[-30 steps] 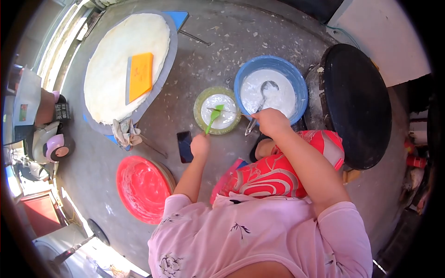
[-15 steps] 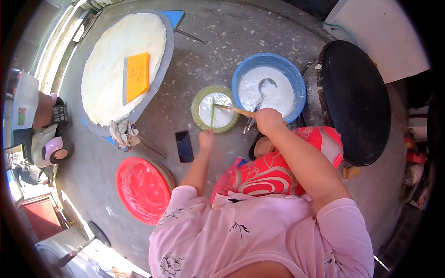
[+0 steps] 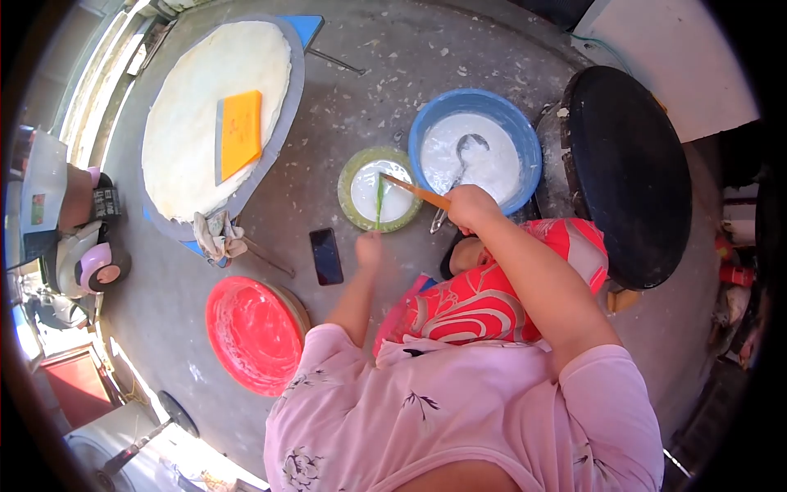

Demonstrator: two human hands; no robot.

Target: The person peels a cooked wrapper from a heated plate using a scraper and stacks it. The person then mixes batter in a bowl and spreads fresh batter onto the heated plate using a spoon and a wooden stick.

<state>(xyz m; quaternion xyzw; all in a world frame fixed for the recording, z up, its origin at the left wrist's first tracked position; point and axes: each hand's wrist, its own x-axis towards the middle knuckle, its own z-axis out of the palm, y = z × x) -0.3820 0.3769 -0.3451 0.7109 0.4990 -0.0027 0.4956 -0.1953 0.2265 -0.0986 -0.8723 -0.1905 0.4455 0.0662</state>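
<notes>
My left hand (image 3: 368, 249) is closed around the lower end of a thin green stick (image 3: 379, 215), which reaches over the green bowl (image 3: 348, 211) of white liquid. My right hand (image 3: 472, 208) grips a tapered wooden stick (image 3: 418, 191); its narrow end meets or crosses the far end of the green stick above the liquid. Beside the bowl stands a blue basin (image 3: 526, 193) of thick white batter. A metal ladle (image 3: 461, 172) rests in it, its handle over the near rim, close to my right hand.
At right lies a large round black griddle (image 3: 627, 180). A round board (image 3: 288, 123) at upper left bears a pale flat sheet (image 3: 184, 123) and an orange scraper (image 3: 242, 131). A phone (image 3: 326, 256) and a red basin (image 3: 246, 328) are on the floor at left.
My right hand has shifted slightly up and left, and the wooden stick slants more steeply, its tip higher in view. The green stick has moved only a little.
</notes>
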